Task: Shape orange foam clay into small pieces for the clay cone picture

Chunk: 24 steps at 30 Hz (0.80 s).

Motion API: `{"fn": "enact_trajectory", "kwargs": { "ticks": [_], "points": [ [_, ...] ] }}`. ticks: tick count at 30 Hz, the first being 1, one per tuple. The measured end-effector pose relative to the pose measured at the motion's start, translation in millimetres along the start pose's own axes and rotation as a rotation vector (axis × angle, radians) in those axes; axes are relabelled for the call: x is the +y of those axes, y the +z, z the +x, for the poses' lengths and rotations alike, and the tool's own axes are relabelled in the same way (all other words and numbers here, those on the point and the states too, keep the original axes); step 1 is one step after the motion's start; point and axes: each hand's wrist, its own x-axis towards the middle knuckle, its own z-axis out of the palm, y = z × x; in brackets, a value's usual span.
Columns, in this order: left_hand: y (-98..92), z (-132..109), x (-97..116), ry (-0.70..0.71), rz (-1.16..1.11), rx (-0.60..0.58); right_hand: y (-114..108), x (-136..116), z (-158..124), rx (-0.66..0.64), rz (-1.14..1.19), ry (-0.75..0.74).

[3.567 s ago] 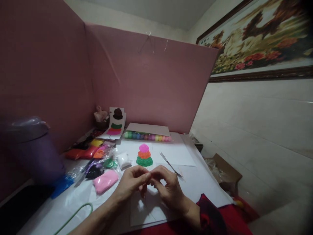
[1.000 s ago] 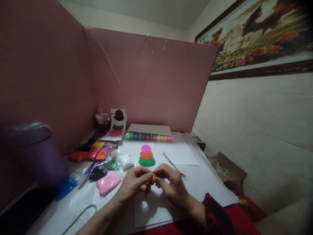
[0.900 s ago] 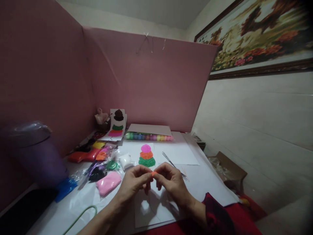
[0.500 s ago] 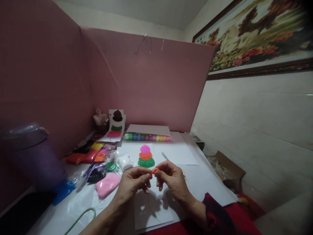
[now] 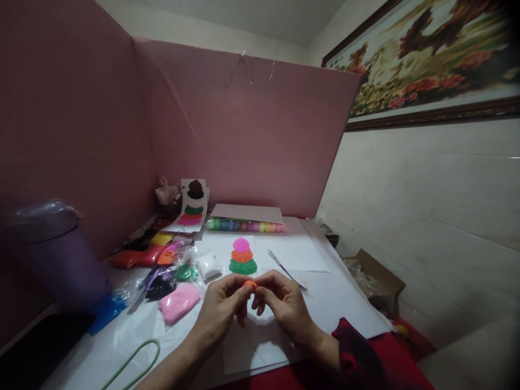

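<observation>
A small piece of orange clay (image 5: 249,284) is pinched between the fingertips of my left hand (image 5: 223,303) and my right hand (image 5: 284,303), above a white sheet (image 5: 254,360). Both hands have their thumbs and index fingers close together around it. Just beyond them lies a paper with a stacked shape (image 5: 242,257) in pink, orange and green. Tweezers (image 5: 286,271) rest on the paper behind my right hand.
Bagged clay, including a pink pack (image 5: 179,302) and a white pack (image 5: 208,265), lies at the left. Behind stand a row of coloured clay (image 5: 246,225) and a decorated sheet (image 5: 190,208). A purple container (image 5: 60,260) and green cord (image 5: 136,360) are at the left; a cardboard box (image 5: 376,276) is at the right.
Both hands have come closer together, and the orange clay has shifted slightly left between the fingertips. More of the tweezers shows.
</observation>
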Motion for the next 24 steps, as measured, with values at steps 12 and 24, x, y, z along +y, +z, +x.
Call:
{"fn": "enact_trajectory", "kwargs": {
  "ticks": [12, 24],
  "points": [
    [-0.2, 0.2, 1.4, 0.0, 0.018, 0.046, -2.3, 5.4, -4.1, 0.035, -0.25, -0.168],
    [0.8, 0.2, -0.9, 0.022, -0.092, 0.023, -4.3, -6.1, -5.2, 0.018, -0.456, -0.227]
  ]
}}
